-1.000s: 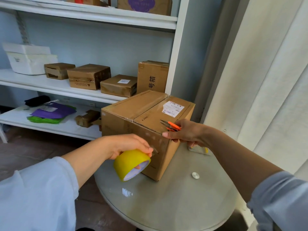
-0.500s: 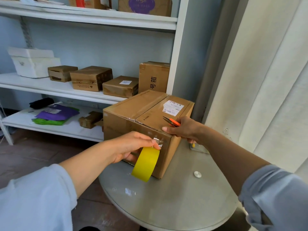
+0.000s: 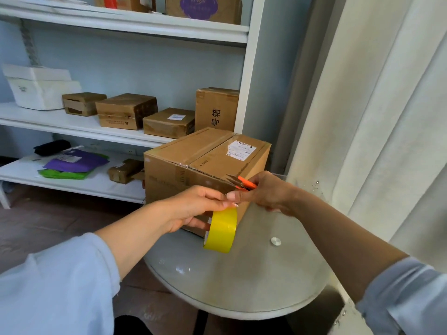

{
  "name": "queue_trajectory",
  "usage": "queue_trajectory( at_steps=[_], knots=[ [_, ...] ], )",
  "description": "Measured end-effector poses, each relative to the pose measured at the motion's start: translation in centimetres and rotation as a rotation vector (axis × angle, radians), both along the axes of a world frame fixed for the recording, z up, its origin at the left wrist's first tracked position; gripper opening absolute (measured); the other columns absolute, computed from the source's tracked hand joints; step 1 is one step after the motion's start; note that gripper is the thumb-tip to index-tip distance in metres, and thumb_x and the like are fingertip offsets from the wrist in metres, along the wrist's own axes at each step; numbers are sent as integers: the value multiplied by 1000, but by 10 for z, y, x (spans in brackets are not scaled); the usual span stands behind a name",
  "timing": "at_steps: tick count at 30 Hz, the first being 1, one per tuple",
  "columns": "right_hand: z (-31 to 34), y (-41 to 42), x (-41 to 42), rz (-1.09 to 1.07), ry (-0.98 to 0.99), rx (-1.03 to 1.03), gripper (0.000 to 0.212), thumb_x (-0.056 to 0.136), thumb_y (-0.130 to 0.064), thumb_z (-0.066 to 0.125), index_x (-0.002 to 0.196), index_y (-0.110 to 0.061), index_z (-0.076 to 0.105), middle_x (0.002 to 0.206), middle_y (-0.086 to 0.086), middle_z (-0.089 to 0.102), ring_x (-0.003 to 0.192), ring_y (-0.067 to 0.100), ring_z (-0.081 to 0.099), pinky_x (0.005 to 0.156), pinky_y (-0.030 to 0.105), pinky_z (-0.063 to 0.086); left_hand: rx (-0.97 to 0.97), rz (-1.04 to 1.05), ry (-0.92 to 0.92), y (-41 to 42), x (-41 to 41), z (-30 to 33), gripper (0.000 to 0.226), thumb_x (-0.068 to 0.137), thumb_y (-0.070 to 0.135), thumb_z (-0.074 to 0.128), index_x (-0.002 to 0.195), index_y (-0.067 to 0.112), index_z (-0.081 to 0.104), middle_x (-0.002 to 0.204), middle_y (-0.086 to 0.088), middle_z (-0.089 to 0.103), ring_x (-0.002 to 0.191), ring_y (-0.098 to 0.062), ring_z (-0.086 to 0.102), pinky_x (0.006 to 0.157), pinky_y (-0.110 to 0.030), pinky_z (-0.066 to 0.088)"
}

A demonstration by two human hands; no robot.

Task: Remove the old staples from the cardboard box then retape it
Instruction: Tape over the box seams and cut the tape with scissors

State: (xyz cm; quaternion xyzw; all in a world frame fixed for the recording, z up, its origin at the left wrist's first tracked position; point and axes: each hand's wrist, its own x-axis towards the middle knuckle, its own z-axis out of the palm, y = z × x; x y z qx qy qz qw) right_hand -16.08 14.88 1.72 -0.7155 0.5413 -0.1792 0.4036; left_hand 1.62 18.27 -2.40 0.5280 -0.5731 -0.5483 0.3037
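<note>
A brown cardboard box [image 3: 193, 160] with a white label stands on a round glass table [image 3: 254, 281]. My left hand [image 3: 193, 206] grips a yellow roll of tape [image 3: 221, 229] against the box's near side, the roll hanging edge-on below my fingers. My right hand [image 3: 263, 192] holds small orange-handled scissors [image 3: 243, 183] at the box's near top corner, and its forefinger reaches toward my left fingertips. The tape's loose end is hidden between the two hands.
White shelves [image 3: 79, 126] behind the table carry several smaller cardboard boxes and a white foam box [image 3: 38, 90]. Purple and green bags [image 3: 72, 165] lie on the lower shelf. A pale curtain [image 3: 387, 117] hangs close on the right. A small metal disc [image 3: 275, 241] sits in the tabletop.
My left hand has turned the tape roll from face-on to edge-on and raised it up the box's side to meet my right hand. The right hand with the scissors has barely moved.
</note>
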Motion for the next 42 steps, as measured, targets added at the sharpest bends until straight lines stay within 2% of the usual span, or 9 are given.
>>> queue_trajectory(
  at_steps=[4, 11, 18, 25, 30, 33, 37, 39, 42],
  knots=[
    [-5, 11, -7, -68, -114, -102, 9, 79, -15, 76, 76, -9, 69, 47, -12, 55, 44, 4, 51, 40, 11, 35, 3, 1, -1, 5, -14, 1, 24, 90, 26, 63, 112, 21, 68, 118, -6, 65, 110, -17, 61, 63, -24, 56],
    [-16, 16, -18, -59, 6, -204, 10, 82, -18, 73, 73, -16, 69, 68, -3, 59, 67, 10, 54, 62, 19, 41, 109, 58, 28, 9, -36, -7, 28, 87, 30, 65, 112, 16, 68, 117, -10, 67, 99, -19, 65, 63, -27, 56],
    [-29, 14, -31, -55, 13, -196, 12, 82, -13, 73, 73, -19, 69, 71, -4, 63, 70, 8, 58, 65, 16, 43, 191, 7, -24, 0, -53, -13, 26, 90, 19, 63, 115, 13, 65, 111, -5, 67, 93, -13, 64, 65, -26, 58],
    [-41, 3, -46, -107, 1, -142, 15, 82, -14, 73, 70, -20, 66, 66, -4, 59, 65, 8, 54, 60, 16, 40, 209, 36, 79, -3, -80, -32, 26, 94, 23, 57, 119, 19, 52, 102, -3, 62, 74, -12, 64, 50, -23, 56],
    [-45, -9, -63, -171, 20, -142, 9, 84, -18, 72, 81, -11, 67, 72, 0, 59, 67, 11, 53, 61, 19, 42, 110, 205, 140, -14, -101, -40, 6, 89, 19, 64, 89, 18, 58, 102, -6, 61, 91, -21, 61, 70, -35, 56],
    [-49, -16, -71, -215, -1, -172, 10, 84, -17, 72, 83, -8, 68, 82, 9, 65, 71, 13, 56, 64, 20, 44, 68, 258, 169, -23, -115, -46, 9, 90, 16, 63, 86, 17, 56, 104, -7, 60, 99, -22, 58, 77, -40, 55],
    [-54, -26, -79, -246, 44, -189, 20, 82, -20, 74, 93, -4, 71, 94, 15, 69, 84, 25, 63, 77, 31, 49, -19, 189, 53, -31, -126, -53, 44, 91, 16, 61, 129, 19, 38, 136, -6, 47, 119, -26, 52, 82, -45, 55],
    [-55, -31, -83, -250, 73, -171, 16, 83, -20, 73, 88, -6, 68, 81, 9, 65, 73, 17, 57, 68, 24, 45, -153, 93, -222, -31, -125, -51, 50, 93, 24, 57, 137, 24, 33, 140, -4, 45, 120, -24, 52, 88, -42, 52],
    [-57, -37, -87, -306, 43, -141, 18, 84, -21, 72, 76, -7, 63, 66, 3, 52, 60, 12, 46, 56, 21, 37, -755, 120, -763, -19, -113, -31, 29, 97, 29, 48, 125, 35, 47, 124, 9, 57, 109, -16, 56, 78, -26, 44]
  ],
)
